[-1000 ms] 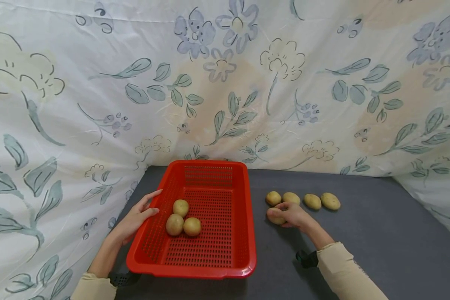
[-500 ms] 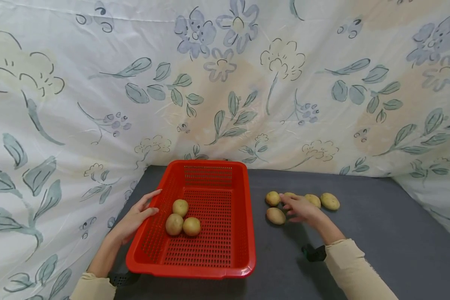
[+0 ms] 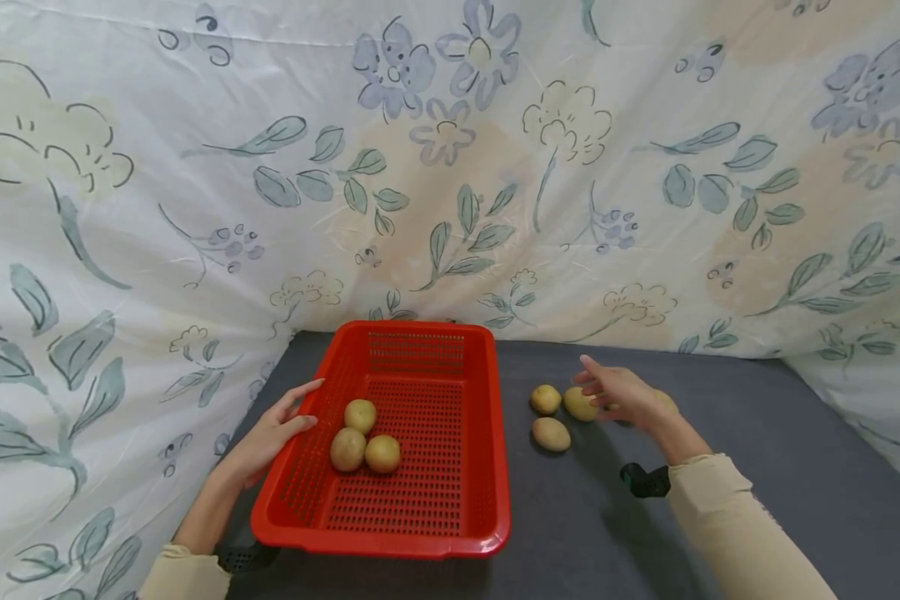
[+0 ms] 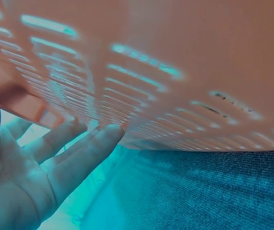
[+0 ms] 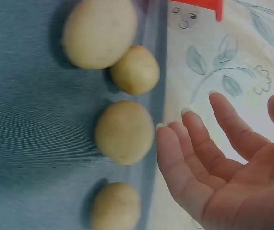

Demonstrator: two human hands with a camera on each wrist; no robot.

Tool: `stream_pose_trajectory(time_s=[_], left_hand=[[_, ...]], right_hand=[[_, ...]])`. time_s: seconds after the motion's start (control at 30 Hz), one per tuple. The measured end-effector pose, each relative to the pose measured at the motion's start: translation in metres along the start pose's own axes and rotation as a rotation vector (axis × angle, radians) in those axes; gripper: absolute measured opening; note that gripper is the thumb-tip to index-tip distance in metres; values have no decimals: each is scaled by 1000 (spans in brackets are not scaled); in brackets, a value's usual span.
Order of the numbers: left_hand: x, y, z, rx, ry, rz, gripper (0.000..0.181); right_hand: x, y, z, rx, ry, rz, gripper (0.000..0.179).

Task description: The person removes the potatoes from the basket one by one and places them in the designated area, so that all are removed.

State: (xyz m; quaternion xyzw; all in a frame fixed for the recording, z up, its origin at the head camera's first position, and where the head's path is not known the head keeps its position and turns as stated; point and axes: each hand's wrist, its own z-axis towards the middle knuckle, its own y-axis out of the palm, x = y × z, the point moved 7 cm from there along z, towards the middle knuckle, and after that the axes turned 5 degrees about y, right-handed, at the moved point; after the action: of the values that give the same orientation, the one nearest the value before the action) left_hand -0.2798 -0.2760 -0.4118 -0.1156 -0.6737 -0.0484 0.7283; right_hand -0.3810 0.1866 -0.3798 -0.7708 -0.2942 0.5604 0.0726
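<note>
A red plastic basket point(image 3: 390, 542) with slotted walls holds 3 potatoes point(image 3: 348, 450) bunched toward its left side. My left hand point(image 3: 273, 437) rests at the basket's left rim; in the left wrist view its fingers point(image 4: 84, 158) extend along the outside of the slotted wall. Over the potatoes right of the basket, my right hand point(image 3: 621, 396) hovers with loosely spread fingers and holds nothing. Below and left of it lie a small round potato point(image 3: 545, 399), an oval potato point(image 3: 580, 404) and another potato point(image 3: 551, 434). Further potatoes are partly hidden under the hand.
The dark grey cloth-covered table point(image 3: 765, 467) extends to the right. A floral curtain point(image 3: 450, 233) closes off the back and both sides. The right wrist view shows several potatoes point(image 5: 125, 132) spaced along the table near the curtain.
My right hand has let go of the nearest potato, then lifted and moved right and back. That potato lies on the table. My left hand stays at the basket.
</note>
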Motion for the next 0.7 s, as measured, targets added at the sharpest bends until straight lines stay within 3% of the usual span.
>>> stream_pose_trajectory(time_s=[0.3, 0.7], left_hand=[[1, 0, -1, 5, -6, 0, 61], [3, 1, -1, 9, -11, 1, 60]], right_hand=[[-30, -7, 6, -89, -17, 95, 80], [-52, 5, 15, -181, -13, 138, 81]])
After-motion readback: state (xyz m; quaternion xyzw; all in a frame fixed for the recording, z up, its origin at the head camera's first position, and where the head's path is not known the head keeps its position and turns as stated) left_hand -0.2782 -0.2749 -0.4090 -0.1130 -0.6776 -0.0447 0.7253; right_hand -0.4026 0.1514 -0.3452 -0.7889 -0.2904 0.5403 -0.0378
